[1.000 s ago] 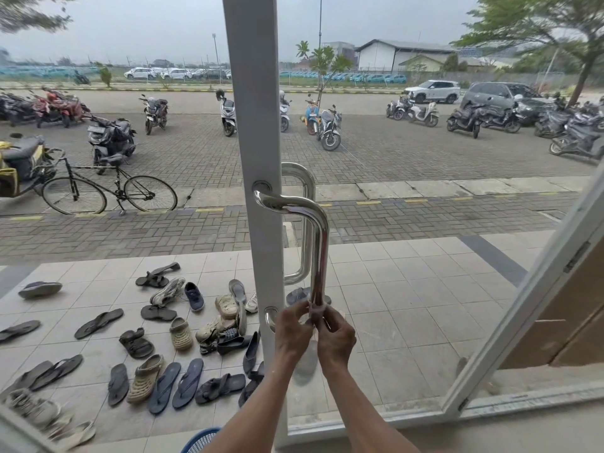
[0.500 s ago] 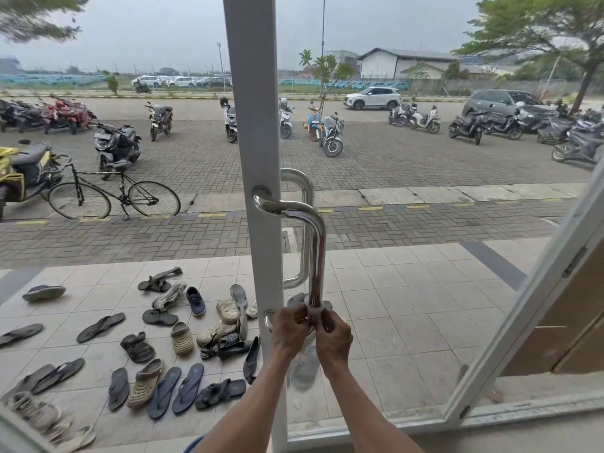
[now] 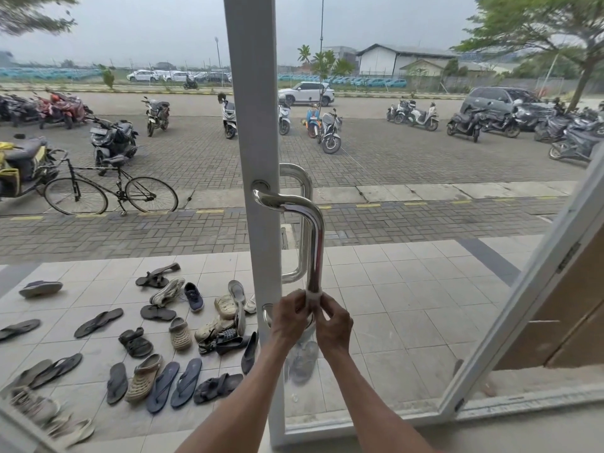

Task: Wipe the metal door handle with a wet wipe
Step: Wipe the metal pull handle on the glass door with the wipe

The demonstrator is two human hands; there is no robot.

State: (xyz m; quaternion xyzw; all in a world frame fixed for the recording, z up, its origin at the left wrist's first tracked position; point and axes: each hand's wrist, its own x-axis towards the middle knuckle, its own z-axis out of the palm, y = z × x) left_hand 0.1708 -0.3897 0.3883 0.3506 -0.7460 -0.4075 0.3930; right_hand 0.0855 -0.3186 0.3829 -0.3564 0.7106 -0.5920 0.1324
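Note:
A shiny metal door handle (image 3: 315, 243), a bent tube, is fixed to the white door frame (image 3: 253, 125) and runs down the middle of the view. A white wet wipe (image 3: 313, 296) is wrapped round the handle's lower end. My left hand (image 3: 291, 317) and my right hand (image 3: 333, 323) are both at that lower end, side by side, each pinching the wipe against the tube. The handle's bottom bend is hidden behind my hands. A second handle (image 3: 299, 223) shows through the glass on the door's outer side.
The glass door stands ajar, its white bottom rail (image 3: 376, 423) close in front. Outside, several sandals and shoes (image 3: 163, 338) lie on the tiled porch. A bicycle (image 3: 111, 191) and parked motorcycles (image 3: 330, 132) stand on the paved lot beyond.
Both hands stay at the handle's lower end with the wipe; they have shifted slightly, and the white wipe now shows above my fingers. The view has tilted a little.

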